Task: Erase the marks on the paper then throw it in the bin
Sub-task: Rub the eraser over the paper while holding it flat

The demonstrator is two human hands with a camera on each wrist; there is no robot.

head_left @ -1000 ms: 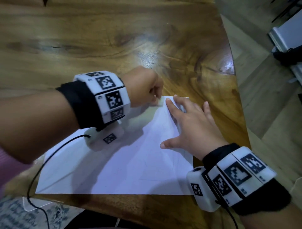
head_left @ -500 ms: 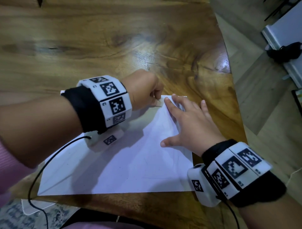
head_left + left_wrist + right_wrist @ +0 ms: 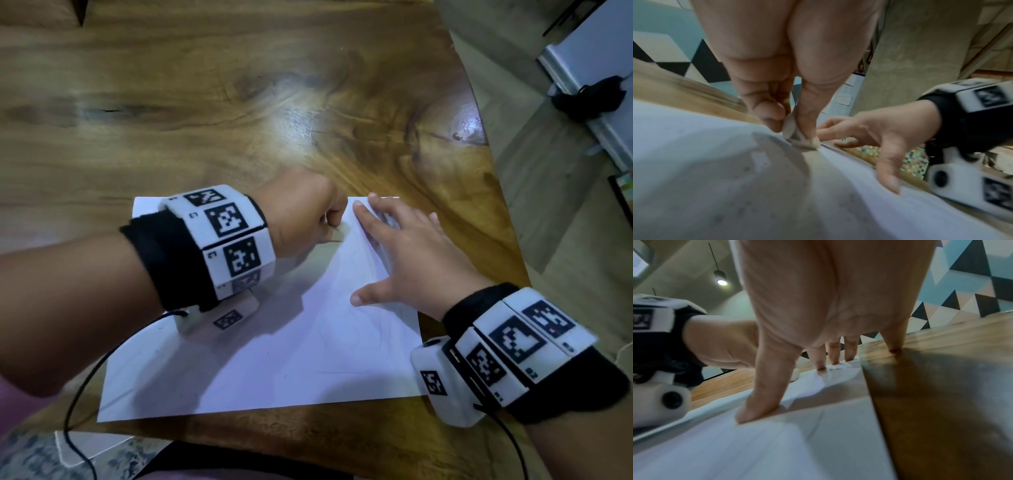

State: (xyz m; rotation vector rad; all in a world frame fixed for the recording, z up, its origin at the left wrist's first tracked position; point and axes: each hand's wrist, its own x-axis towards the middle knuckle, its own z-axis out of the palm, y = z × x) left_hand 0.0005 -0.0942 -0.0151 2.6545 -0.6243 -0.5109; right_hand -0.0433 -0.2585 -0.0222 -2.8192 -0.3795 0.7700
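A white sheet of paper [image 3: 274, 359] lies flat on the wooden table [image 3: 239, 102], near its front edge. Faint pencil lines show on its right half. My left hand [image 3: 308, 216] pinches a small pale eraser [image 3: 795, 134] between thumb and fingers and presses it onto the paper near the far edge. My right hand [image 3: 404, 253] lies flat with spread fingers on the paper's far right corner, its thumb [image 3: 756, 402] pressed on the sheet and the little finger on bare wood. The paper [image 3: 818, 381] is creased under those fingers. No bin is in view.
The table's right edge [image 3: 496, 205] runs close beside my right hand, with floor beyond it. A black object [image 3: 585, 97] lies against a pale panel on the floor at the far right. A black cable [image 3: 85, 377] hangs from my left wrist across the paper's left side.
My left hand has shifted slightly over the paper's far edge with the eraser. The right hand holds the same corner. The camera has tilted a little.
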